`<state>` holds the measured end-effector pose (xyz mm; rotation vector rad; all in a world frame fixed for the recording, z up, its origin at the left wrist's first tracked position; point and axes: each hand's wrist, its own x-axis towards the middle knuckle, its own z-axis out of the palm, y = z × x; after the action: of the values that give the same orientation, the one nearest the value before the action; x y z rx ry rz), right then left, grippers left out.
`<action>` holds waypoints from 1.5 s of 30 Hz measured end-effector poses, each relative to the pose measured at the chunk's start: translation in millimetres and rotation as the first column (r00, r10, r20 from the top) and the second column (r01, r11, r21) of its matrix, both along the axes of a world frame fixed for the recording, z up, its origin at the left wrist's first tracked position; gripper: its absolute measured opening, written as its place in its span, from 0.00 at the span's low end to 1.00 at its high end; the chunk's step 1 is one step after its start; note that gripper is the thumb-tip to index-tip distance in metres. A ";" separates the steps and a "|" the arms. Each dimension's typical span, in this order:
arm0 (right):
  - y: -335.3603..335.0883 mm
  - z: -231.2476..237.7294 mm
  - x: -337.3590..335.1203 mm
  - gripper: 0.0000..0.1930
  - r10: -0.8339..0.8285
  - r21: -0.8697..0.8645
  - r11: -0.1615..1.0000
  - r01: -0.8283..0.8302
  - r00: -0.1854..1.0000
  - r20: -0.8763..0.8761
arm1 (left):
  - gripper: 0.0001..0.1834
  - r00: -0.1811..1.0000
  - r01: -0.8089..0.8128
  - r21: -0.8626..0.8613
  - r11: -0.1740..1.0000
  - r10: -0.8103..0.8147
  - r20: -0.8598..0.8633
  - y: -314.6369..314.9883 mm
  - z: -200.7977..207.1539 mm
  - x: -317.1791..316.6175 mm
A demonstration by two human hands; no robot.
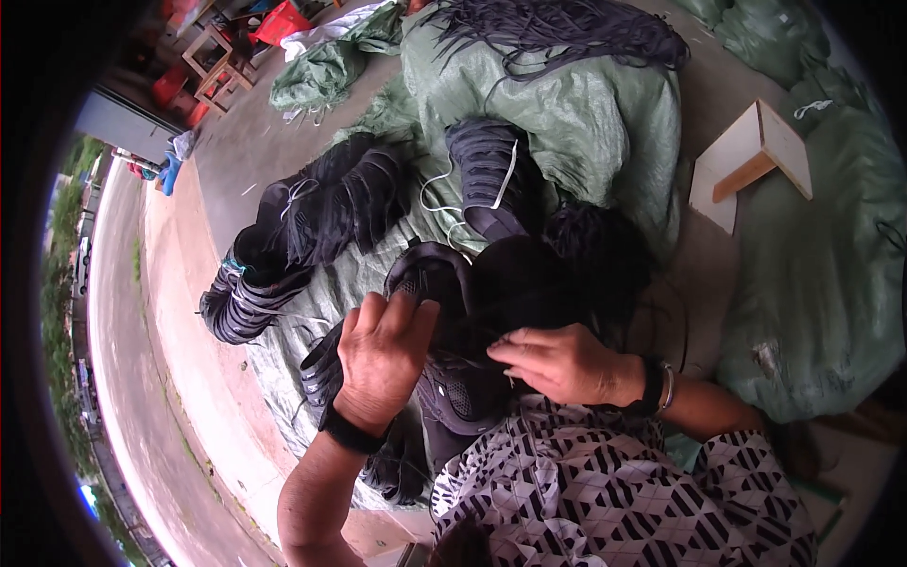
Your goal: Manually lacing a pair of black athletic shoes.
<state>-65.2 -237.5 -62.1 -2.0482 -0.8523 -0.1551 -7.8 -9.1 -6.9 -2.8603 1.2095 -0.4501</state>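
Note:
A black shoe upper (465, 387) with a mesh surface lies in front of me, its padded collar (430, 255) pointing away. My left hand (387, 354) is over its left side, fingers curled closed; what they pinch is hidden. To the right of the shoe, my right hand (562, 364) has thumb and fingers pressed together in a pinch. Any thin dark strand between them is lost against the black material. A heap of dark laces (600, 250) lies just beyond my right hand. Next to it, a dark patch hides further detail.
Stacked bundles of black shoe uppers (491, 175), tied with white cord, lie ahead; more bundles (250, 288) lie left on green sheeting. A green sack (567, 113) carries many loose dark laces (567, 33). At right are a wooden stand (756, 156) and green sacks (822, 283).

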 end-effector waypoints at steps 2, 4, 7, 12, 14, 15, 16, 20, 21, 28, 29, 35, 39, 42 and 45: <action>-2.3 2.0 13.9 0.14 -0.158 0.289 0.940 0.182 0.982 -0.104 | 0.13 0.989 -0.137 -0.098 0.986 0.141 0.040 6.0 -1.3 -4.8; 0.1 2.7 27.3 0.12 -0.209 0.347 0.878 0.329 0.917 -0.341 | 0.15 0.979 -0.191 -0.177 0.966 0.200 0.039 8.9 -6.4 -12.6; 13.9 0.0 37.7 0.09 -0.198 0.119 0.964 0.237 0.942 -0.272 | 0.13 0.950 -0.312 -0.475 0.823 0.264 -0.168 8.9 -21.7 -20.3; -7.2 -13.5 54.7 0.07 0.095 0.375 0.902 0.213 0.750 -0.654 | 0.10 0.896 -0.444 -0.650 0.616 0.288 -0.339 11.7 -50.5 -30.9; -38.0 -21.2 63.3 0.04 0.135 0.408 0.817 0.407 0.554 -0.822 | 0.11 0.904 -0.426 -0.641 0.638 0.275 -0.327 16.2 -56.6 -35.6; -52.2 -26.8 68.5 0.04 0.202 0.434 0.726 0.533 0.438 -0.876 | 0.13 0.893 -0.448 -0.604 0.659 0.299 -0.336 15.9 -59.0 -41.5; -66.3 -31.6 69.1 0.05 0.164 0.368 0.630 0.684 0.345 -0.924 | 0.13 0.888 -0.459 -0.593 0.662 0.311 -0.339 15.8 -61.2 -46.2; -93.4 -46.7 65.6 0.06 0.139 0.236 0.466 0.853 0.193 -0.971 | 0.20 0.836 -0.545 -0.567 0.618 0.358 -0.415 15.7 -69.7 -62.7; -88.8 -48.8 63.7 0.06 -0.008 0.199 0.577 0.792 0.249 -0.969 | 0.19 0.797 -0.599 -0.595 0.535 0.326 -0.509 16.3 -72.5 -65.6; -17.9 -2.6 44.1 0.06 -0.304 0.184 0.888 0.421 0.839 -0.451 | 0.08 0.648 -0.728 -0.547 0.413 0.156 -0.745 29.9 -82.9 -73.6; -3.6 7.2 36.6 0.09 -0.239 0.100 0.950 0.296 0.895 -0.377 | 0.08 0.674 -0.717 -0.570 0.401 0.191 -0.714 30.4 -81.8 -73.8; 38.5 26.8 29.5 0.12 -0.085 -0.200 0.980 0.019 0.943 -0.322 | 0.04 0.485 -0.871 -0.489 -0.054 -0.263 -0.834 36.0 -52.4 -51.9; 1.1 20.1 37.2 0.07 0.019 -0.223 0.956 -0.191 0.800 -0.600 | 0.06 0.541 -0.841 -0.486 -0.236 -0.365 -0.758 59.3 -28.0 -26.9; -15.0 16.9 37.6 0.07 0.050 -0.147 0.977 -0.152 0.843 -0.536 | 0.08 0.620 -0.785 -0.541 -0.302 -0.360 -0.698 85.6 -24.5 -4.1; -6.5 16.5 38.1 0.09 0.037 -0.105 0.989 -0.105 0.861 -0.508 | 0.08 0.645 -0.764 -0.558 -0.324 -0.350 -0.680 115.4 -29.7 9.1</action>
<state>-27.1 -244.0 -45.6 -2.0309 -0.6121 0.4771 1.3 106.3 -36.7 -4.8883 -1.2242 -0.3706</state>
